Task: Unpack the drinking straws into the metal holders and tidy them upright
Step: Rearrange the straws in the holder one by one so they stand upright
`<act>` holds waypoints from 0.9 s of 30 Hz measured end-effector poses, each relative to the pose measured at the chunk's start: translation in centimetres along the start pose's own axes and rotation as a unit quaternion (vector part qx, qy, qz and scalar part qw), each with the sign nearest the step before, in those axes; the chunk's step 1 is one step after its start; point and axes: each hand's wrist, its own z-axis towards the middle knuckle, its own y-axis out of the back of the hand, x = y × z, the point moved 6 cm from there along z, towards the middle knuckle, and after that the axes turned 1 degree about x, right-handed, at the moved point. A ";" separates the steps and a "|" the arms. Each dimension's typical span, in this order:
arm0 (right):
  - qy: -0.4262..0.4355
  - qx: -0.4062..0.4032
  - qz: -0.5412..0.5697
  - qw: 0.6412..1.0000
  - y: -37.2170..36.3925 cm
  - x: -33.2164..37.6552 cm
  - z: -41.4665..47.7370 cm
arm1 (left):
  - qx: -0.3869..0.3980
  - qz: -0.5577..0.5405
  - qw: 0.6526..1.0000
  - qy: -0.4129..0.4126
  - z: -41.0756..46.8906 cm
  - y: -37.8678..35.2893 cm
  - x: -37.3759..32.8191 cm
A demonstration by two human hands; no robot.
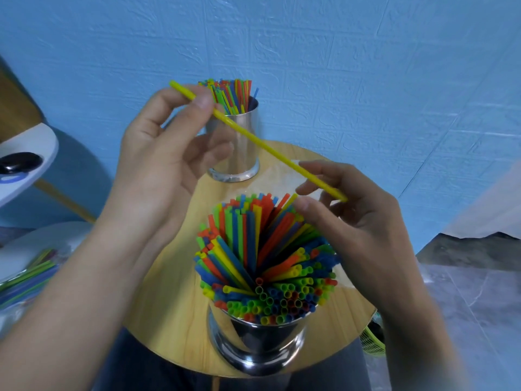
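Observation:
A single yellow straw (253, 138) runs slantwise above the table. My left hand (166, 148) pinches its far end between thumb and fingers. My right hand (349, 204) holds its near end with fingertips, just above the near metal holder (259, 342). That holder is packed with coloured straws (265, 258) that fan out and lean. A second metal holder (239, 142) stands at the table's far edge, partly behind my left hand, with straws (231, 94) standing upright in it.
Both holders stand on a small round wooden table (174, 320) against a blue wall. A clear pack of loose straws (28, 275) lies on a white surface at the left. A green basket (372, 342) sits low at the right.

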 end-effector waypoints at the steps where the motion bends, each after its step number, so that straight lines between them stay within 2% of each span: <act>1: 0.006 -0.003 0.025 1.000 0.0 0.3 0.0 | 0.001 -0.005 1.000 0.020 -0.2 -0.1 0.4; 5: 0.028 -0.060 0.142 0.988 1.1 0.7 -0.1 | 0.020 0.068 0.995 0.074 -0.5 -0.1 1.8; 9: 0.030 -0.133 0.210 0.968 2.2 0.4 -0.2 | 0.077 0.237 0.966 0.076 -0.6 -0.1 2.4; 13: 0.043 -0.217 0.140 0.965 3.5 0.8 -0.5 | 0.190 0.319 0.924 0.087 -1.0 -1.1 3.0; 16: 0.040 -0.228 0.088 0.969 3.5 0.9 -0.6 | 0.283 0.409 0.858 0.128 -1.6 -1.5 4.0; 18: 0.046 -0.238 0.082 0.967 3.5 1.2 -0.7 | 0.297 0.443 0.833 0.149 -1.8 -1.6 4.4; 22: 0.047 -0.259 0.079 0.962 4.0 1.2 -0.7 | 0.272 0.468 0.831 0.129 -1.4 -1.2 4.5; 27: 0.051 -0.234 0.020 0.971 3.8 1.1 -0.4 | 0.269 0.488 0.822 0.119 -1.4 -1.0 4.5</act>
